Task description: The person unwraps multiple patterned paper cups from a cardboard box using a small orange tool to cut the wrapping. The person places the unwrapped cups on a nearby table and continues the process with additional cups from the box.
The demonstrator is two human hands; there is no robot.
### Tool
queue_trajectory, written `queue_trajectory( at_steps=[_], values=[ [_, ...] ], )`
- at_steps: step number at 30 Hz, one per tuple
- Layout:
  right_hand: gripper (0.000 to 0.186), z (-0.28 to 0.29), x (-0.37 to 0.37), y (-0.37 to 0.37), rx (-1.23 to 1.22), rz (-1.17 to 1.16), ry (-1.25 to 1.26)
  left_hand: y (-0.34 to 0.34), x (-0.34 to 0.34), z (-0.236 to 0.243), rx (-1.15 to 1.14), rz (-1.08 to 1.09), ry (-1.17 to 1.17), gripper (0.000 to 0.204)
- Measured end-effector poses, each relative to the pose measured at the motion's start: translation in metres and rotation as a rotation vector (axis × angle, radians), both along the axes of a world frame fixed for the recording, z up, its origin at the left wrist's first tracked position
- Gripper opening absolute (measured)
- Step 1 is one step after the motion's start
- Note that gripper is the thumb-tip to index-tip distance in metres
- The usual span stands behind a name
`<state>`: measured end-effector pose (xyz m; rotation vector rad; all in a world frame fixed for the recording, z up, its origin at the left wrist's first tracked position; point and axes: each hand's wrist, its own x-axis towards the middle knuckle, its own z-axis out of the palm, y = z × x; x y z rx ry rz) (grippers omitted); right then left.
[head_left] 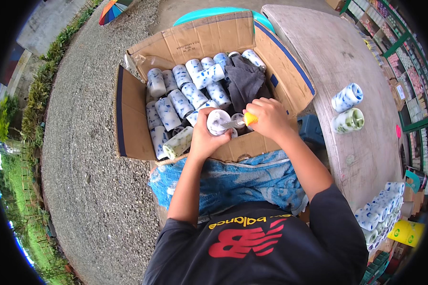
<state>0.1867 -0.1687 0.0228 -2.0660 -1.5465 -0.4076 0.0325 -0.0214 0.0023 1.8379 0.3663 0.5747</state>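
My left hand (208, 136) is closed round a white pillar candle (217, 120), its round end turned up toward me. In my right hand (268, 118) is a small knife (233, 124) with a yellow handle, and its blade touches or nearly touches the candle's end edge. Both hands are over the near side of an open cardboard box (195, 40). Inside it lie several white candles with blue patches (179, 103). One candle with green patches (178, 143) leans at the near left, by my left wrist. A dark grey cloth (245, 80) is bunched at the box's right side.
A blue patterned cloth (242, 178) lies between the box and my body. On the grey table (314, 47) at right stand a blue-patched candle (347, 97) and a green-patched one (348, 120). More candles (380, 209) are stacked at lower right, near stocked shelves (406, 71). Gravel (90, 142) covers the left.
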Motion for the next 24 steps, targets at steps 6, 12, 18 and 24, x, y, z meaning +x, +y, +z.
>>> queue_trajectory(
  at_steps=[6, 12, 18, 24],
  values=[
    [0.017, -0.007, 0.0, -0.001, -0.107, -0.03, -0.02, 0.0, 0.005, -0.008, 0.259, 0.019, -0.098, 0.057],
    [0.016, -0.028, -0.002, 0.007, -0.042, -0.077, -0.008, 0.002, 0.004, -0.007, 0.243, 0.029, 0.032, 0.052],
    [0.007, -0.038, 0.022, 0.016, -0.389, -0.471, -0.107, -0.002, 0.001, -0.008, 0.227, 0.062, -0.002, 0.051],
    [0.015, 0.002, 0.004, 0.007, -0.196, -0.187, 0.196, 0.002, 0.003, -0.001, 0.089, 0.142, 0.077, 0.049]
  ],
)
